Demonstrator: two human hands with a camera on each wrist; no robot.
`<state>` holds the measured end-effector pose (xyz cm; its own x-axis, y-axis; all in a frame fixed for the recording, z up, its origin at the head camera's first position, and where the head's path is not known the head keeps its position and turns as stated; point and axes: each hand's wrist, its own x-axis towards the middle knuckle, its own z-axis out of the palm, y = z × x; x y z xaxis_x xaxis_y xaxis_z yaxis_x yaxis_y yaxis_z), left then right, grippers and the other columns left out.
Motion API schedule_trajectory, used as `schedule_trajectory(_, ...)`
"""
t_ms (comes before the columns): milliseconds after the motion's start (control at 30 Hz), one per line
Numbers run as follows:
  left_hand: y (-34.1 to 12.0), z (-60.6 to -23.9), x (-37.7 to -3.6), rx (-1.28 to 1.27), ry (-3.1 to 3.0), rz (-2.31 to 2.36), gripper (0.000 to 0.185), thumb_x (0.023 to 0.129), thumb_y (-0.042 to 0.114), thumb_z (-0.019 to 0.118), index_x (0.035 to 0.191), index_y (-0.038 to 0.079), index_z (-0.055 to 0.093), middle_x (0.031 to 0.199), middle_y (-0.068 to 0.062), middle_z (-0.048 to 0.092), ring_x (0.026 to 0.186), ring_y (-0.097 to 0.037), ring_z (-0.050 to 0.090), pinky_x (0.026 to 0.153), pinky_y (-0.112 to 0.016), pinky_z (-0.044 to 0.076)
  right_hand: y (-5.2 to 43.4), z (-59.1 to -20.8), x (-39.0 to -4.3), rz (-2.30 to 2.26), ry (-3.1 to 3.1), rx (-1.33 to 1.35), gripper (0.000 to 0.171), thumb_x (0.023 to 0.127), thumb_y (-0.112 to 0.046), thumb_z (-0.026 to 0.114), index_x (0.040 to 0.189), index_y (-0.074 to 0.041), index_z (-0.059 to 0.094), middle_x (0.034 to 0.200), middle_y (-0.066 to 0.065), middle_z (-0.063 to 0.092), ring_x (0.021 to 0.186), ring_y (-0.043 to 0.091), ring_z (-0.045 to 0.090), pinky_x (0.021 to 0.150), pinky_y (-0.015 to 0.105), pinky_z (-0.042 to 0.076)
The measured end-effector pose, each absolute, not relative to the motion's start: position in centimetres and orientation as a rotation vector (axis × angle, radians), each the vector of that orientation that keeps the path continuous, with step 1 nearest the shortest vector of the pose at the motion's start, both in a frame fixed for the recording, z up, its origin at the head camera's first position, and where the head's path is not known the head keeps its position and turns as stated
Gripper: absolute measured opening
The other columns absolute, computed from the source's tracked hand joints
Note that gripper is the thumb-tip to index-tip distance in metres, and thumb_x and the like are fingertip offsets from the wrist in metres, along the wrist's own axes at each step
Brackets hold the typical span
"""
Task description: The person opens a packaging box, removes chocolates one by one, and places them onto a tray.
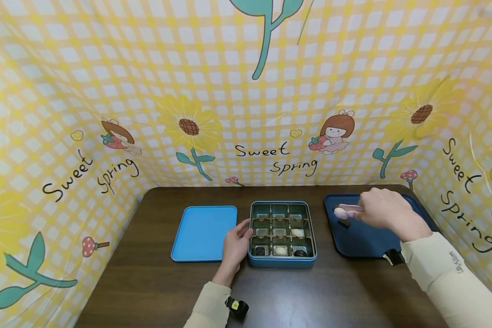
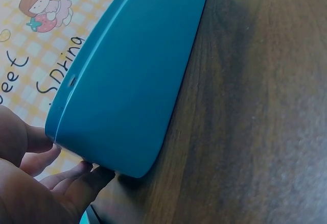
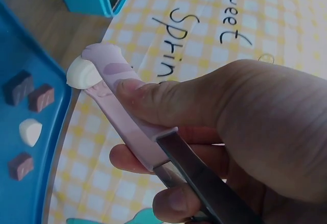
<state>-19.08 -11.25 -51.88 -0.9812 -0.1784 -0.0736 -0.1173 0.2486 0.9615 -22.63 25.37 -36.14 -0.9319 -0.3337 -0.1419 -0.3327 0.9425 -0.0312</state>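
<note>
In the head view my right hand (image 1: 379, 208) is over the dark blue tray (image 1: 354, 246), holding pink-tipped tongs (image 3: 115, 99). A small white dome-shaped piece (image 3: 79, 76) is pinched between the tong tips. With its fingers against the left side of a blue box (image 1: 282, 263), my left hand (image 1: 235, 246) touches the wall and rim. Gold compartments divide the box. White pieces are in the front middle (image 1: 280, 251) and the middle right (image 1: 298, 233); dark pieces lie in the front left (image 1: 260, 250) and front right (image 1: 300, 253).
Left of the box lies a flat light blue lid (image 1: 205, 234), partly behind my left hand. On the tray, in the right wrist view, are brown pieces (image 3: 41, 98) and a white one (image 3: 30, 132). A patterned cloth (image 1: 229, 136) rises behind the brown table (image 1: 147, 282).
</note>
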Motion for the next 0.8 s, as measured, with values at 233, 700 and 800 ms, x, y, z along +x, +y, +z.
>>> schedule_trajectory(233,-11.3,-52.0,-18.9,0.267,-2.436,-1.853,0.036,0.102,0.015,0.061,0.138,0.011,0.064,0.129,-0.018,0.067,0.121,-0.034,0.062,0.097,-0.054,0.05,27.4,-36.7,-22.5,-0.024,2.938,-0.465,0.023,0.089,-0.033,0.075,0.071,-0.02,0.07,0.069,-0.002,0.058,0.059,0.018,0.051,0.054,0.04,0.043)
schedule_trajectory(700,-11.4,-51.9,-19.0,0.274,-2.426,-1.855,0.036,0.102,0.015,0.062,0.138,0.013,0.065,0.129,-0.017,0.067,0.122,-0.034,0.062,0.097,-0.054,0.05,30.3,-38.2,-23.3,-0.051,2.894,-0.398,0.017,0.087,-0.031,0.075,0.08,-0.016,0.074,0.075,0.0,0.062,0.062,0.019,0.051,0.055,0.04,0.042)
schedule_trajectory(800,-11.4,-52.0,-19.0,0.276,-2.427,-1.853,0.036,0.102,0.015,0.062,0.137,0.013,0.065,0.13,-0.017,0.067,0.122,-0.034,0.062,0.097,-0.054,0.05,30.5,-38.5,-23.5,-0.052,2.873,-0.404,0.016,0.088,-0.03,0.075,0.081,-0.016,0.075,0.076,0.0,0.064,0.063,0.019,0.052,0.056,0.041,0.042)
